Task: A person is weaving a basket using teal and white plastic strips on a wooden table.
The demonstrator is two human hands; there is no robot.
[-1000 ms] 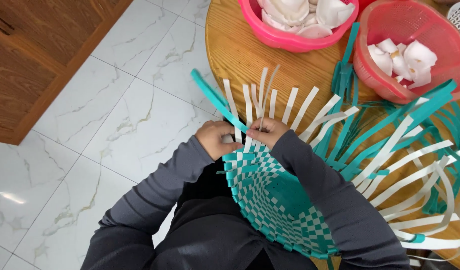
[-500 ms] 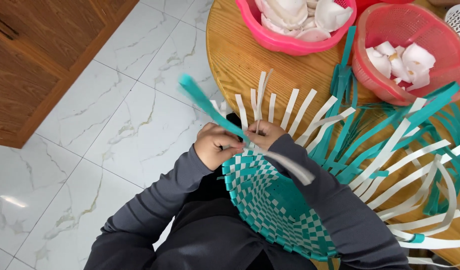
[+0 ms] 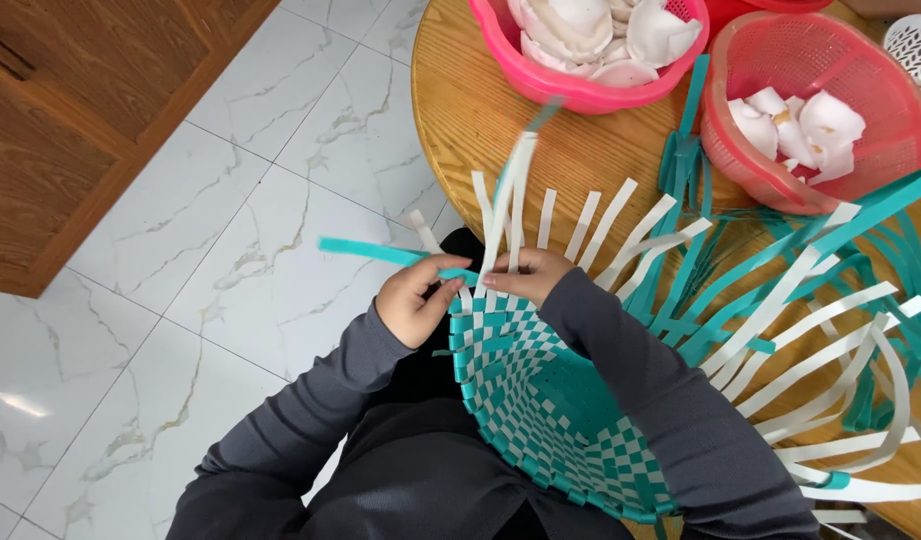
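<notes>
Pinched in the left hand's [image 3: 417, 300] grip is a long teal strip [image 3: 380, 253], which sticks out sideways over the floor, away from the basket [image 3: 550, 410]. The right hand [image 3: 528, 277] sits just beside the left one at the basket's rim. Its fingers are closed on the white strips [image 3: 507, 200] that stand up there. One of those strips looks blurry.

The basket is half made, with teal and white strips crossed in little squares. It rests on the person's lap, at the edge of the round wooden table [image 3: 470, 100]. Gray sleeves [image 3: 670, 400] cover both arms.

From the far side of the basket, many loose teal and white strips [image 3: 780, 300] fan out across the table. Past those strips stands a pink bowl [image 3: 580, 90] with white shell-like pieces inside. Next to it is a red bowl with small holes [image 3: 830, 110], and it holds white pieces too. On the other side of the basket is a white marble floor [image 3: 180, 300], and beyond that a brown wooden cabinet [image 3: 70, 130].
</notes>
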